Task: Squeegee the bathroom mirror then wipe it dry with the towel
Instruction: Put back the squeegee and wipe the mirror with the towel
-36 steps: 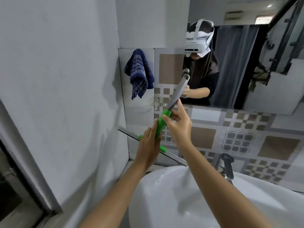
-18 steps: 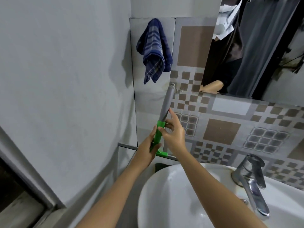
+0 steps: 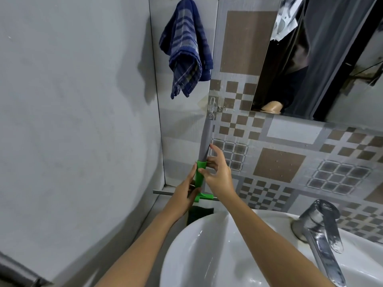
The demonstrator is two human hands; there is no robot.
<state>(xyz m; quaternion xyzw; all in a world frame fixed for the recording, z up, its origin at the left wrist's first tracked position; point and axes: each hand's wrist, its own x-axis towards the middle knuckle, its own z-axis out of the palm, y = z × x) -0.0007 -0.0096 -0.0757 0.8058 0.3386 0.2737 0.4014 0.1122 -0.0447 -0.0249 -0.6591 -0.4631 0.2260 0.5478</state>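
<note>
Squeegee point(image 3: 204, 154) now upright beneath hook point(image 3: 212, 104)

Grey wall point(image 3: 72, 121); patterned tiles point(image 3: 290, 162) (brown squares)

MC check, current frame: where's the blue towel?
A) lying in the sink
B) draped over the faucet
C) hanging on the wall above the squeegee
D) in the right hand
C: the blue towel hangs on the wall, up and to the left of the squeegee, which both the left hand and the right hand are on.
</note>
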